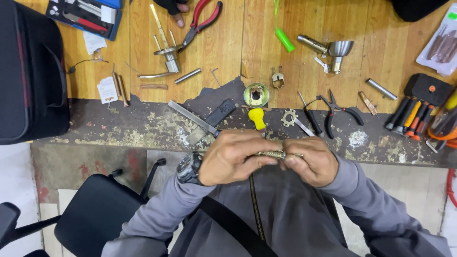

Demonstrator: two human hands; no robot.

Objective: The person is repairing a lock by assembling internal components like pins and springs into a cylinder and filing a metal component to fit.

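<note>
Just beyond the hands: yellow-handled tool (257, 117), flat file (193, 117), black pliers (337, 110). Left hand (233, 157) and right hand (307, 161), knuckles up, pinch a small brass cylinder (272, 154) between them, fingers closed.

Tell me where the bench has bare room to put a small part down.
Bare wood lies between the green tube and the red pliers. The worn front edge left of the flat file is also free. It is crowded around the black pliers and screwdrivers.
</note>
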